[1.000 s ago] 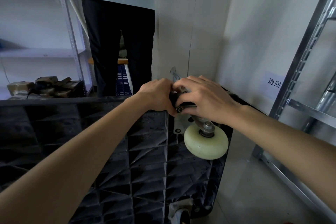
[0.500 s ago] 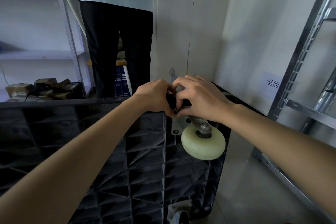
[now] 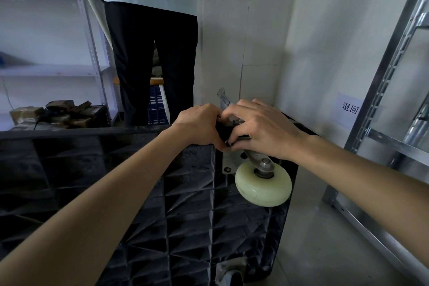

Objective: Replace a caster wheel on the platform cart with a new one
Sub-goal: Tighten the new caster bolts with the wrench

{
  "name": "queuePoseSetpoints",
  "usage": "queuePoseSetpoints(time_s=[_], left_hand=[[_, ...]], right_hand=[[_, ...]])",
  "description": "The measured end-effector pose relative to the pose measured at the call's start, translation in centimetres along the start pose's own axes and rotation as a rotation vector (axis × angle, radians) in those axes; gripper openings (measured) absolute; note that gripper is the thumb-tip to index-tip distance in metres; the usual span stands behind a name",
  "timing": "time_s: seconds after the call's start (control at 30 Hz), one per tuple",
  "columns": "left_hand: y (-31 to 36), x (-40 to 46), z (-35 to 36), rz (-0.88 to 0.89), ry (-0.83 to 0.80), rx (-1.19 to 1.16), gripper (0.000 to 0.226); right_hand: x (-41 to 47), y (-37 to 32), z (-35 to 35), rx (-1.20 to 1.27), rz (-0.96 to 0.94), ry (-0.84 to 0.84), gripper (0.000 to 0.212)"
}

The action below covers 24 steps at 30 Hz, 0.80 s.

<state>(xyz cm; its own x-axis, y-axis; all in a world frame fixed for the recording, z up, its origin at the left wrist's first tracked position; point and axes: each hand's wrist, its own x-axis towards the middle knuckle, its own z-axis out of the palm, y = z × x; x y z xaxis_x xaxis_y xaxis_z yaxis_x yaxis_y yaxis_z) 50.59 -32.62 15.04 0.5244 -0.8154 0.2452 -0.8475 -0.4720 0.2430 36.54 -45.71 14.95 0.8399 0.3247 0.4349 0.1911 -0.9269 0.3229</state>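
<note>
The platform cart [image 3: 190, 216] stands tipped on its side, its black plastic underside a grid of ribbed triangular cells, dusty and matte. Both hands meet at its upper right corner. The left hand [image 3: 199, 126] curls its grip over the cart's rim, fingers clenched against a dark object wedged between the two hands; what that object is cannot be told. The right hand [image 3: 260, 127] bends its fingers round the top of the caster's metal bracket [image 3: 257, 158], pinching at a small bolt head there. Just below the right grip hangs the caster wheel [image 3: 263, 187], a smooth cream-coloured disc with rounded edges on a steel axle nut. A flat grey mounting plate [image 3: 228, 162] lies against the cart beside it. Far below both grips, a second caster [image 3: 229, 273] shows at the lower edge.
</note>
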Motion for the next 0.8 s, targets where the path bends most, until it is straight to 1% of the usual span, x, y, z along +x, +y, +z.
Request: queuePoseSetpoints(time_s=[0.1,0.2,0.27,0.37,0.53,0.63,0.7,0.8], left_hand=[[0.0,-0.1,-0.1,0.029,0.0,-0.01,0.063],[0.1,-0.4,-0.3,0.049,-0.011,-0.015,0.072],[0.3,-0.6,-0.6,0.049,-0.021,-0.024,0.072],[0.4,-0.9,-1.1,0.061,-0.041,-0.017,0.071],[-0.3,-0.5,-0.9,0.136,-0.068,-0.035,0.067],[-0.7,0.1,-1.2,0.192,-0.113,-0.03,0.067],[-0.9,0.5,-1.3,0.217,-0.138,-0.028,0.064],[-1.2,0.7,-1.1,0.221,-0.137,-0.027,0.059]], right_hand=[[-0.4,0.2,-1.3,0.049,0.027,0.062,0.014],[-1.3,0.5,-2.6,0.138,0.166,0.184,0.014],[-2.0,0.3,-3.0,0.206,0.268,0.247,0.014],[-2.9,-0.6,-2.8,0.296,0.384,0.247,0.014],[-2.7,-2.9,-2.0,0.336,0.513,0.253,0.016],[-2.3,-4.2,-2.6,0.284,0.583,0.272,0.015],[-1.7,-5.2,-2.9,0.268,0.672,0.319,0.014],[0.1,-7.2,-2.1,0.27,0.861,0.43,0.014]])
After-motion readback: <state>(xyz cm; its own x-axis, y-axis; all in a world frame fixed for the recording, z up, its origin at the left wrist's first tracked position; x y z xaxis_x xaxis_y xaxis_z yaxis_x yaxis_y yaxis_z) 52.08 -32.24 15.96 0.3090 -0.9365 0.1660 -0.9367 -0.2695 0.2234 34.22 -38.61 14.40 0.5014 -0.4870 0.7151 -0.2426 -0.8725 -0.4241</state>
